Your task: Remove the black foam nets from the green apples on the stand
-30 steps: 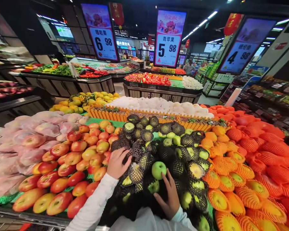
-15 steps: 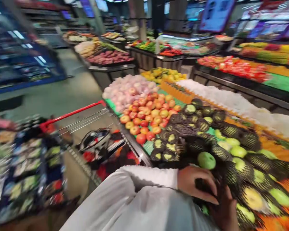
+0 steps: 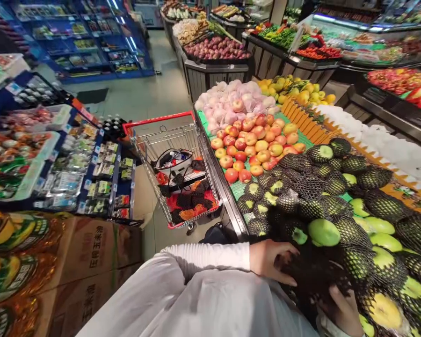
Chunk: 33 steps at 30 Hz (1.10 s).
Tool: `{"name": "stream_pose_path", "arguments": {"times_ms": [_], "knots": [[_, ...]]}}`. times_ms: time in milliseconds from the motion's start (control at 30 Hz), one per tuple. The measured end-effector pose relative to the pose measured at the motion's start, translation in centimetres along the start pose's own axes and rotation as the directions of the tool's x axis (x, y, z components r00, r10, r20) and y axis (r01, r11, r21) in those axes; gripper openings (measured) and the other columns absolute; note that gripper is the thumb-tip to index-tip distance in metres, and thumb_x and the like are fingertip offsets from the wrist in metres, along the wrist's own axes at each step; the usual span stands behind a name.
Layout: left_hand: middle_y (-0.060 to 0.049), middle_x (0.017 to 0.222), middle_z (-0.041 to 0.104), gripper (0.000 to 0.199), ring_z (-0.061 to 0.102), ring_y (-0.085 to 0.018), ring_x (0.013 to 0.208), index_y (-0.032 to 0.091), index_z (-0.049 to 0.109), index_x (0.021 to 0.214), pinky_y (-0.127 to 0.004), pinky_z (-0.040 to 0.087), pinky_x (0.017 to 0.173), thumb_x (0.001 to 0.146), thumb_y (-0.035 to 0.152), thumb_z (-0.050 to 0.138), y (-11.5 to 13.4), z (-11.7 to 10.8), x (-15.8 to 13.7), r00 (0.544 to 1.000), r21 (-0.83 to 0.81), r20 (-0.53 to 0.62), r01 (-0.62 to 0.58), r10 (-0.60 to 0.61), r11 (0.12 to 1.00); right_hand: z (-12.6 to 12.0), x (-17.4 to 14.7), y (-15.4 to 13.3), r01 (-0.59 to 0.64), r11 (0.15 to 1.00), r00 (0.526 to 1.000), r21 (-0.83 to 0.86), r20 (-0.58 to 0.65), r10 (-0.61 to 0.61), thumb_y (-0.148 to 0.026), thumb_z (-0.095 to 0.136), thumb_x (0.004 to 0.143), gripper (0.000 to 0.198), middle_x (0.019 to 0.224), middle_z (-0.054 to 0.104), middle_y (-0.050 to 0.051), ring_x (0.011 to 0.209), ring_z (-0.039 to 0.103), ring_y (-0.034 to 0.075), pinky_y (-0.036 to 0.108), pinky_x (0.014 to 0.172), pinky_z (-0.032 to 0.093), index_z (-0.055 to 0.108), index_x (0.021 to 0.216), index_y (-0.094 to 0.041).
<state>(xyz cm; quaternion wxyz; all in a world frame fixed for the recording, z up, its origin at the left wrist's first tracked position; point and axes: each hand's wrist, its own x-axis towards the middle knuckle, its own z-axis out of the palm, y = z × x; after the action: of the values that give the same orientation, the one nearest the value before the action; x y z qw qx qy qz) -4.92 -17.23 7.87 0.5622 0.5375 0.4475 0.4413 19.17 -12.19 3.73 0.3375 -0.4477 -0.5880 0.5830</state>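
Both of my hands work at the near edge of a fruit display. My left hand (image 3: 272, 262) has curled fingers at the left side of a dark, ragged bundle that looks like black foam net (image 3: 312, 271). My right hand (image 3: 344, 309) grips its lower right side, with some fingers buried in the dark material. Whether a fruit sits inside the bundle cannot be made out. Just beyond it lies a bare green fruit (image 3: 323, 232). Several green fruits in black foam nets (image 3: 384, 260) are piled around my hands, and a yellow fruit (image 3: 386, 310) rests near my right hand.
Red-yellow apples (image 3: 256, 145) and pale wrapped fruits (image 3: 235, 103) fill the stand's far part. A shopping cart (image 3: 157, 114) with a bag and netted items stands against its left side. Packaged goods (image 3: 66, 182) and cartons (image 3: 87, 252) line the left.
The view has swung left and down, bringing more of the cart and cartons into sight. My hands have moved apart, with more of the black bundle showing between them.
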Motion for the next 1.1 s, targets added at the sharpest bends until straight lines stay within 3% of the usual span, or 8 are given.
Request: {"name": "stream_pose_path", "arguments": {"times_ms": [167, 333, 433, 667, 767, 867, 967, 1100], "knots": [[0.002, 0.063, 0.05, 0.038, 0.042, -0.009, 0.058, 0.015, 0.059, 0.067, -0.023, 0.034, 0.053, 0.071, 0.05, 0.073, 0.3, -1.1, 0.4, 0.998, -0.014, 0.004, -0.062, 0.062, 0.998, 3.1, -0.3, -2.9, 0.041, 0.997, 0.994, 0.06, -0.104, -0.035, -0.039, 0.083, 0.06, 0.043, 0.085, 0.072, 0.008, 0.075, 0.068, 0.024, 0.037, 0.068, 0.058, 0.068, 0.097, -0.022], [-0.001, 0.078, 0.059, 0.037, 0.054, -0.015, 0.075, 0.016, 0.066, 0.079, -0.027, 0.045, 0.069, 0.066, 0.05, 0.077, -1.6, -1.5, 2.1, 0.997, -0.398, -0.018, 0.061, -0.074, 0.916, 3.4, -0.8, -2.4, 0.105, 0.982, 0.916, -0.159, -0.37, -0.158, -0.025, 0.074, 0.063, 0.028, 0.075, 0.068, 0.003, 0.068, 0.061, 0.019, 0.032, 0.066, 0.054, 0.071, 0.091, -0.02], [0.0, 0.071, 0.058, 0.041, 0.054, -0.014, 0.07, 0.018, 0.068, 0.088, -0.027, 0.045, 0.065, 0.063, 0.049, 0.078, -2.4, -1.4, 3.4, 0.979, -0.428, 0.02, 0.191, -0.202, 0.883, 3.3, -2.0, -0.5, 0.12, 0.98, 0.84, -0.158, -0.51, -0.185, -0.022, 0.062, 0.065, 0.033, 0.084, 0.07, 0.005, 0.079, 0.063, 0.021, 0.035, 0.074, 0.053, 0.072, 0.096, -0.021], [0.005, 0.059, 0.051, 0.047, 0.043, -0.006, 0.045, 0.016, 0.059, 0.086, -0.019, 0.027, 0.042, 0.07, 0.059, 0.071, -0.3, -2.0, 8.8, 0.919, -0.158, 0.325, 0.284, -0.222, 0.946, 6.5, -3.0, 0.2, 0.277, 0.927, 0.836, 0.254, -0.539, -0.103, -0.053, 0.049, 0.081, 0.034, 0.085, 0.071, 0.01, 0.088, 0.068, 0.03, 0.047, 0.077, 0.055, 0.066, 0.08, -0.024], [0.005, 0.062, 0.054, 0.045, 0.046, -0.007, 0.045, 0.017, 0.055, 0.082, -0.019, 0.028, 0.041, 0.074, 0.06, 0.067, -0.4, -2.5, 12.2, 0.938, -0.087, 0.259, 0.259, -0.229, 0.962, 6.6, -0.7, -0.2, 0.306, 0.881, 0.792, 0.361, -0.609, -0.025, -0.062, 0.048, 0.081, 0.041, 0.087, 0.071, 0.01, 0.084, 0.068, 0.027, 0.045, 0.071, 0.056, 0.063, 0.086, -0.024], [0.0, 0.072, 0.062, 0.034, 0.057, -0.012, 0.059, 0.018, 0.059, 0.083, -0.023, 0.044, 0.054, 0.079, 0.051, 0.065, -1.3, -2.6, 16.0, 0.994, 0.11, 0.077, 0.073, -0.082, 0.991, 5.0, 3.2, 0.0, 0.23, 0.924, 0.652, 0.307, -0.753, 0.088, -0.061, 0.068, 0.068, 0.04, 0.065, 0.061, -0.001, 0.058, 0.059, 0.017, 0.032, 0.053, 0.054, 0.055, 0.075, -0.024], [-0.005, 0.09, 0.07, 0.018, 0.065, -0.02, 0.084, 0.018, 0.066, 0.089, -0.031, 0.05, 0.079, 0.081, 0.035, 0.066, -2.1, -2.2, 19.0, 0.998, 0.39, -0.008, -0.059, 0.068, 0.919, 3.0, 6.9, 0.5, 0.226, 0.944, 0.561, 0.239, -0.824, 0.074, -0.063, 0.074, 0.059, 0.048, 0.055, 0.047, -0.008, 0.045, 0.042, 0.009, 0.023, 0.04, 0.045, 0.051, 0.073, -0.023], [-0.009, 0.099, 0.073, 0.015, 0.066, -0.025, 0.099, 0.019, 0.069, 0.093, -0.04, 0.046, 0.096, 0.085, 0.028, 0.06, -2.7, -1.6, 19.7, 0.995, 0.442, 0.005, -0.095, 0.104, 0.892, 2.7, 9.0, 1.3, 0.2, 0.972, 0.511, 0.122, -0.86, 0.003, -0.061, 0.072, 0.064, 0.047, 0.063, 0.052, -0.005, 0.051, 0.044, 0.011, 0.022, 0.038, 0.042, 0.052, 0.081, -0.023]]}}
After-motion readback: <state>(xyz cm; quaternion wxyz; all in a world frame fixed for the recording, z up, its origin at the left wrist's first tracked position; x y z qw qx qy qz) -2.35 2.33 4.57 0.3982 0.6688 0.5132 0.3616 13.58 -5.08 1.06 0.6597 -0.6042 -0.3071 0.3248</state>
